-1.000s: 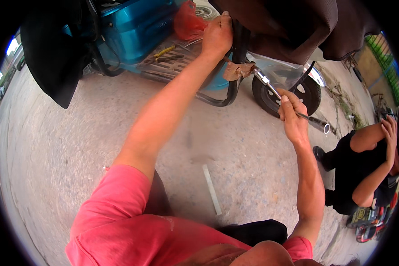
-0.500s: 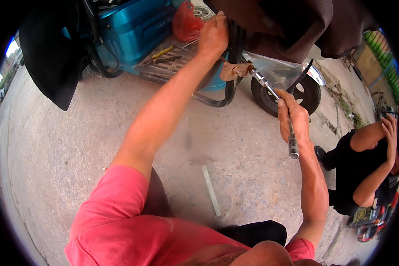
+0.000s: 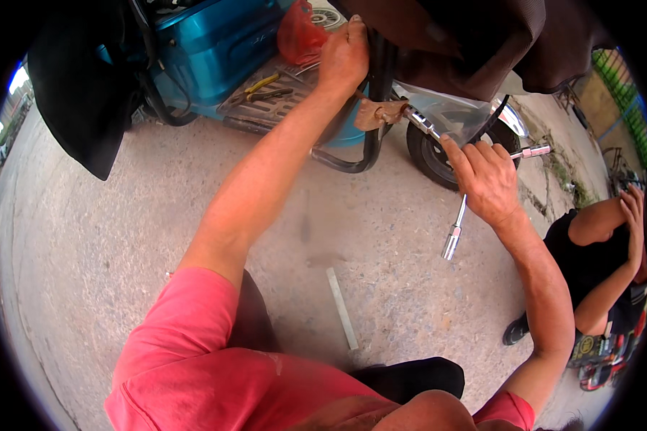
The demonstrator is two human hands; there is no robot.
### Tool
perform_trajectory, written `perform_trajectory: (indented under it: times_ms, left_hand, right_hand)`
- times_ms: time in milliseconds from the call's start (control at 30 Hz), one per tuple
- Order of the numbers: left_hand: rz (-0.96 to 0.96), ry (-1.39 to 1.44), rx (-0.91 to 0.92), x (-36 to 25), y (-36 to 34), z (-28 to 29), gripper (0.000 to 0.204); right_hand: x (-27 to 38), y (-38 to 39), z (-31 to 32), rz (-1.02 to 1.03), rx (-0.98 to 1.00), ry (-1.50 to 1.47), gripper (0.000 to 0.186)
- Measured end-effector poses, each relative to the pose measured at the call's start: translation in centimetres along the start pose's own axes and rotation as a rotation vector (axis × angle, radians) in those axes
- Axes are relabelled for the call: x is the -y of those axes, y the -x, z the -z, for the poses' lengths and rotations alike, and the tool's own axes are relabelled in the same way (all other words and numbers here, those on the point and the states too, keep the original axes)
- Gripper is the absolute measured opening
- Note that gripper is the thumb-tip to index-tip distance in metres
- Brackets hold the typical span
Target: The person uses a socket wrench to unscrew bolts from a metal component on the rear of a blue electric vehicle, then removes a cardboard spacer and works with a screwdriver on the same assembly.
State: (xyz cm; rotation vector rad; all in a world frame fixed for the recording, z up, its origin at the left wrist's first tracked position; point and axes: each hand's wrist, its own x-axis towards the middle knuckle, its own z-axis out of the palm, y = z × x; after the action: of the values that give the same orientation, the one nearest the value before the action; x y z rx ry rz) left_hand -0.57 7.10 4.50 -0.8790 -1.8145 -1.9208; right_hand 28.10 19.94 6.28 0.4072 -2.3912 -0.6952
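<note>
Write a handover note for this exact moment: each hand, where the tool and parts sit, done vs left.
Left hand: closed around the black frame tube of the blue scooter, steadying it.
Right hand: gripping a chrome cross-shaped socket wrench; one arm is seated on a fitting beside the frame tube, another hangs down toward the concrete ground.
Nearby: front wheel behind the right hand; pliers on the scooter's footboard; a pale flat strip on the ground; a second person crouched at right.
Done: wrench engaged on the fitting.
Left: cannot tell how far the fitting has turned; check it by feel.
</note>
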Motion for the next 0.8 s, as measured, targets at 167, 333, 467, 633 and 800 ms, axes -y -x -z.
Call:
perform_trajectory:
  times_ms: [167,333,467,633,800]
  left_hand:
    - [-0.045,-0.025,-0.017,-0.8,0.3,0.4,0.058]
    - [-0.009,-0.031,-0.003,-1.1,0.2,0.5,0.058]
    - [-0.022,0.003,-0.015,-1.2,0.5,0.2,0.058]
    - [-0.006,-0.013,-0.008,-0.3,0.0,0.1,0.058]
    - [0.021,-0.028,0.009,-0.9,0.1,0.3,0.058]
  right_hand:
    - [0.5,-1.3,0.7,0.045,-0.056,0.006,0.046]
    - [0.0,-0.8,0.1,0.025,-0.040,-0.027,0.048]
    - [0.2,-0.3,0.4,-0.033,0.084,-0.016,0.048]
    - [1.4,-2.2,1.3,0.080,-0.018,0.074,0.044]
    - [0.7,-1.9,0.7,0.033,0.003,-0.010,0.043]
